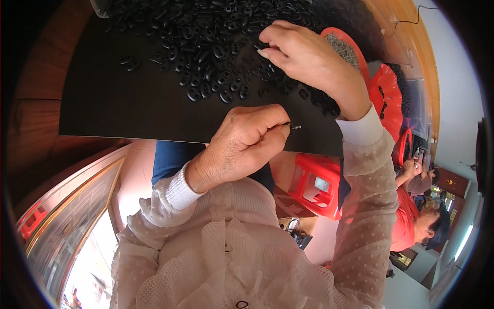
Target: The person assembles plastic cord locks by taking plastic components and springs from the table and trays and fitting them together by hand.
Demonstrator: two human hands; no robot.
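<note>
Left hand: the left hand (247, 141) is closed, and a small black part (291, 130) is pinched between thumb and forefinger, above the near side of the table.
Spring: a thin metal spring (297, 127) is seen sticking out from the black part, toward the right.
Right hand: the right hand (303, 54) is held at the right side of the pile, with the fingers curled and the thumb near to them; a dark piece is seen at the fingertips, but whether it is gripped cannot be told.
Pile: many black oval pieces (221, 51), some with two holes, are spread over the far part of the black tabletop (108, 100).
Bowl: small grey metal pieces (342, 49) are contained in a red bowl (364, 67), beside the right forearm.
Tray: a red wavy-edged tray (390, 95) is placed next to the bowl.
Surroundings: a red stool (329, 193) is seen under the table, and a co-worker (405, 224) in a red shirt is seen at right.
</note>
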